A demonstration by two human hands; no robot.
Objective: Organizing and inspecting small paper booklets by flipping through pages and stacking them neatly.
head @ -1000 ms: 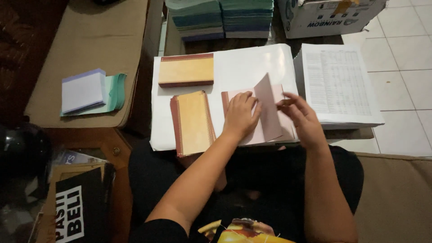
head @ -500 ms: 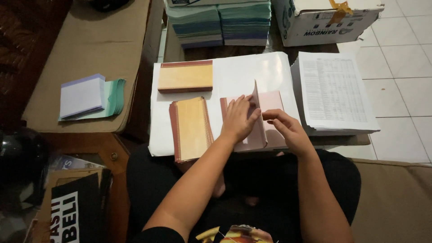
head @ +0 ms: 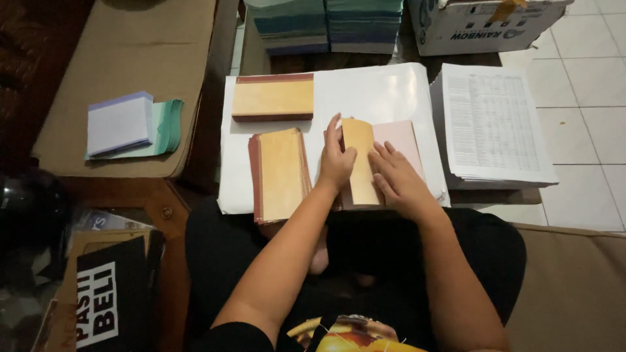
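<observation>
The left hand [head: 336, 163] lies flat, fingers together and pointing far, its palm pressing the left edge of a tan folded sheet [head: 360, 160], while the right hand [head: 395, 179] rests spread beside it, fingers fanned across the sheet's right edge and onto the pink stack [head: 399, 140] beneath. Neither hand pinches anything; both press down from above. The tan sheet stands with its long axis running near to far, directly between the two hands, so both touch it about equally (the left covers a little more of its lower part). The pink stack lies under it and shows out to the right and far side. Just left of the left hand sits a tan pile [head: 282, 173] with a dark red edge, also lengthwise near to far, touching or nearly touching the wrist. Farther off, a second tan pile [head: 272, 98] lies crosswise. All of these rest on a white board [head: 385, 91] across the person's lap. To the right is a stack of printed sheets [head: 492, 124]; at the far edge, stacks of green and blue paper [head: 326, 26] and a white box [head: 482, 26]. Well to the left, on a brown table [head: 130, 52], sits a small white pad [head: 120, 124] on green sheets [head: 168, 127].
</observation>
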